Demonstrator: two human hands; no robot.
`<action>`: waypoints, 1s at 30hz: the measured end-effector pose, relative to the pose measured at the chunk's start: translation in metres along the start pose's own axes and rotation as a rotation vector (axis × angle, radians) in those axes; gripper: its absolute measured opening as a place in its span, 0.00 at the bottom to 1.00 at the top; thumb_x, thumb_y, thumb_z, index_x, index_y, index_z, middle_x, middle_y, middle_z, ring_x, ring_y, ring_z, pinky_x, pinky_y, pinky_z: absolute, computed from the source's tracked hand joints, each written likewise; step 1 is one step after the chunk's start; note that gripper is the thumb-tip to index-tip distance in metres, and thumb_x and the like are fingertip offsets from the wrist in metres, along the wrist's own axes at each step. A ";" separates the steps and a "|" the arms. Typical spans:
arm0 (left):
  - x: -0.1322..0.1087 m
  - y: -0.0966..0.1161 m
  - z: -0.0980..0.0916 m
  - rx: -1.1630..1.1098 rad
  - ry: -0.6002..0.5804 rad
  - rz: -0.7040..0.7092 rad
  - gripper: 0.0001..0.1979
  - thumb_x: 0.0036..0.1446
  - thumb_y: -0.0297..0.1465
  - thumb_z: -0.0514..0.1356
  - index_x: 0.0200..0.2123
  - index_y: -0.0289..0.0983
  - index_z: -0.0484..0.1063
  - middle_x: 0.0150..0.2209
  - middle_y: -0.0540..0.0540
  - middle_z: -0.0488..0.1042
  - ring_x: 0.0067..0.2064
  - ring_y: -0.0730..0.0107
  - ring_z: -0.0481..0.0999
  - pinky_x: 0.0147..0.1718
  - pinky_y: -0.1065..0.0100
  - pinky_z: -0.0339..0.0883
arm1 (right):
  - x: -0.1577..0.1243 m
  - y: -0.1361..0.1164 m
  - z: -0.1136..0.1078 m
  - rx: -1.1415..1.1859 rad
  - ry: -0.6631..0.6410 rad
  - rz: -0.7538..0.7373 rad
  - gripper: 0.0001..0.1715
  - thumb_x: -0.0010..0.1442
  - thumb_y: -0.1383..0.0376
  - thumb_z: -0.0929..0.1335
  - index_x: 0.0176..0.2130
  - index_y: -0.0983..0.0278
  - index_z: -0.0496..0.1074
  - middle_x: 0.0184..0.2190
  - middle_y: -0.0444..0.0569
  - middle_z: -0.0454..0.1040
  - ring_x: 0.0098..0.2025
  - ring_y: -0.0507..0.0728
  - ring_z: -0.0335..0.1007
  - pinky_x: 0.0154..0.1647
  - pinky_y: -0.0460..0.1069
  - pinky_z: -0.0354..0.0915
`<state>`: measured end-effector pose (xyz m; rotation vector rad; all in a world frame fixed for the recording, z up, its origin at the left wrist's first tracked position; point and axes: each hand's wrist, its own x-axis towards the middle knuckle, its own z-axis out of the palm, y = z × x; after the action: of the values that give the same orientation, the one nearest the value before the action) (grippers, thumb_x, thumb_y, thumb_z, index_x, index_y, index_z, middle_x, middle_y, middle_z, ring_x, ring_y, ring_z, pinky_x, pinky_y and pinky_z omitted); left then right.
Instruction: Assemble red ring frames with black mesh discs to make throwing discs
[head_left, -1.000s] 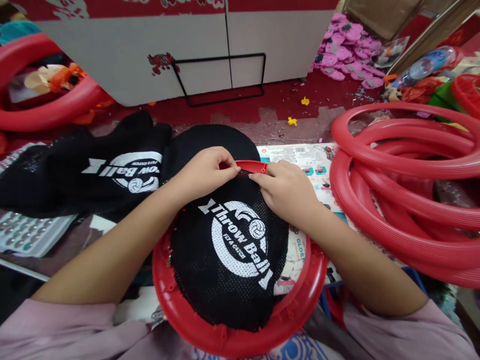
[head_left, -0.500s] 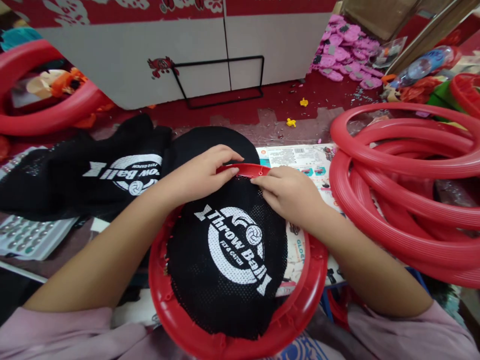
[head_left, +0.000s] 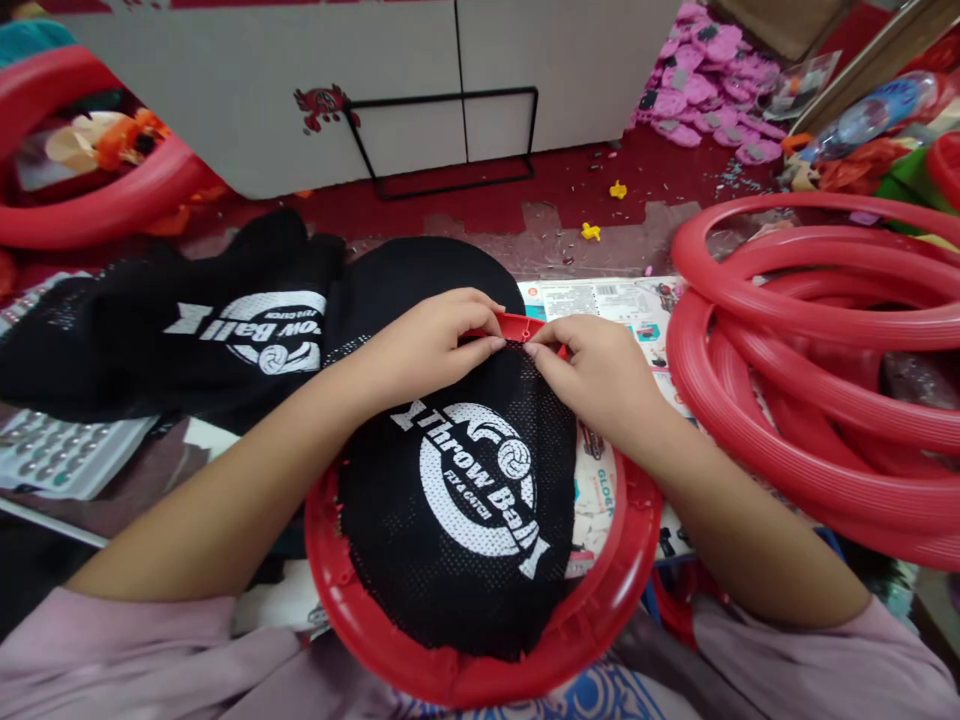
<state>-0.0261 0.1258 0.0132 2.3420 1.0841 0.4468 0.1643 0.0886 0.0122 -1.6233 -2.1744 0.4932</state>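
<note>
A red plastic ring (head_left: 637, 590) with small pegs on its inner side rests at the table's near edge, against my body. Across it lies a black mesh fabric (head_left: 397, 560) printed "Throw Ball" in white. At the ring's far side my left hand (head_left: 442, 345) pinches the fabric's edge between thumb and fingers. Close beside it, my right hand (head_left: 592, 365) pinches the same edge from the right. Between the two hands a short stretch of the red rim shows. On the right the fabric does not reach the ring, leaving a gap.
Several red rings (head_left: 817, 420) are piled at the right. More printed black fabric (head_left: 150, 320) lies left, partly over a white tray (head_left: 82, 460) of small round pieces. A black wire frame (head_left: 442, 100) stands before a white panel (head_left: 225, 90). Pink pieces (head_left: 705, 80) are heaped at the back right.
My hands have come closer together at the far rim, and the fabric's edge is now drawn up to the rim between them. The view has shifted slightly.
</note>
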 end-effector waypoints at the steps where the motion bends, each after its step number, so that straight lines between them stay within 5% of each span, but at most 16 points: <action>1: 0.000 0.000 0.000 0.003 0.010 -0.008 0.11 0.60 0.33 0.54 0.31 0.34 0.73 0.44 0.41 0.74 0.50 0.62 0.73 0.50 0.62 0.66 | 0.000 0.001 0.001 -0.009 0.013 -0.013 0.11 0.60 0.68 0.64 0.32 0.66 0.76 0.30 0.49 0.76 0.33 0.54 0.68 0.36 0.48 0.57; 24: 0.003 -0.005 0.011 0.006 0.135 -0.122 0.10 0.54 0.32 0.57 0.24 0.34 0.72 0.33 0.46 0.73 0.39 0.65 0.74 0.39 0.65 0.65 | 0.007 0.001 0.008 -0.142 0.003 0.002 0.13 0.59 0.67 0.63 0.32 0.66 0.77 0.33 0.51 0.78 0.36 0.56 0.69 0.37 0.49 0.56; 30: -0.001 -0.005 -0.005 -0.028 -0.017 -0.089 0.12 0.54 0.36 0.58 0.36 0.36 0.76 0.41 0.45 0.72 0.44 0.63 0.73 0.47 0.62 0.66 | -0.009 -0.009 -0.014 -0.212 -0.005 -0.018 0.09 0.59 0.63 0.66 0.33 0.66 0.75 0.32 0.51 0.77 0.34 0.57 0.69 0.33 0.49 0.55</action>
<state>-0.0325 0.1291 0.0143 2.2588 1.1618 0.4055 0.1660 0.0785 0.0280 -1.7080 -2.3088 0.2690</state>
